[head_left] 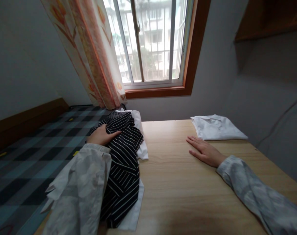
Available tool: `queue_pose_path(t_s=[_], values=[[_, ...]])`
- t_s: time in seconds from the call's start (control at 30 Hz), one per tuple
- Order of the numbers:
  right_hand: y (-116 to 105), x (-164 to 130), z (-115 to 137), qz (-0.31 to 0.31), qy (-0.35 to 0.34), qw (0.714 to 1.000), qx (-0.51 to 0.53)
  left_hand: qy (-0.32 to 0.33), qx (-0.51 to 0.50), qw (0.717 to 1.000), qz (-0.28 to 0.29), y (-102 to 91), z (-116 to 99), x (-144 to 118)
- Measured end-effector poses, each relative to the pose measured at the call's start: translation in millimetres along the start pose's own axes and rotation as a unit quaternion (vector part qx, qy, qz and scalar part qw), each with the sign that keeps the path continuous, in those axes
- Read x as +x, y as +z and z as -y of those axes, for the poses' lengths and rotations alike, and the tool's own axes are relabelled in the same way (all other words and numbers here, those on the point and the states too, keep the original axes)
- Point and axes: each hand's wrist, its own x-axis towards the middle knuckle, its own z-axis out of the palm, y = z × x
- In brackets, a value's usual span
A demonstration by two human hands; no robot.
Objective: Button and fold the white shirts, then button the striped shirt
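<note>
My left hand (102,134) is on the upper left part of a black garment (125,163) with thin white stripes. Its thumb lies across the cloth, and the other fingers are mostly hidden in the folds, closed on it. Crumpled lengthwise, the striped garment rests over white cloth (142,150) that shows along its right side and lower end. My right hand (204,151) lies flat on the light wooden table (168,182), fingers stretched out and holding nothing. Just beyond it is a folded white garment (218,127) near the table's far right corner.
A bed with a dark checked cover (28,160) adjoins the table on the left. Behind, a floral curtain (89,55) hangs beside a window (153,49). A wooden shelf (273,23) juts from the right wall, and a cable (281,117) runs along that wall.
</note>
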Motion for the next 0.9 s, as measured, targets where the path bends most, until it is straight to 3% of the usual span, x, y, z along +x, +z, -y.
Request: queue_pose_path(t_s=[0.1,0.2,0.33,0.43,0.53,0.7,0.8,0.9], values=[[0,0,0,-0.005,0.001,1.000,0.001,-0.071,0.034,0.996,0.045,3.9,-3,0],[-1,0,1,-0.006,0.001,1.000,0.002,-0.072,0.069,0.995,-0.001,-7.4,-26,-4],[-2,0,3,-0.010,0.002,1.000,0.007,0.010,0.063,0.996,-0.056,-18.9,-64,-13],[-3,0,4,-0.017,-0.002,1.000,0.012,0.099,0.011,0.993,-0.067,-8.0,-97,-24],[-3,0,4,-0.033,-0.002,0.999,0.025,0.183,-0.070,0.980,-0.022,19.9,-132,-39],[-2,0,8,-0.079,0.051,0.991,0.091,0.302,-0.183,0.925,0.144,60.9,-171,-66],[-2,5,21,-0.099,0.071,0.982,0.146,0.369,-0.222,0.876,0.217,55.0,-179,-76],[-2,11,42,-0.116,0.046,0.983,0.133,0.390,-0.235,0.866,0.206,31.8,-179,-76]])
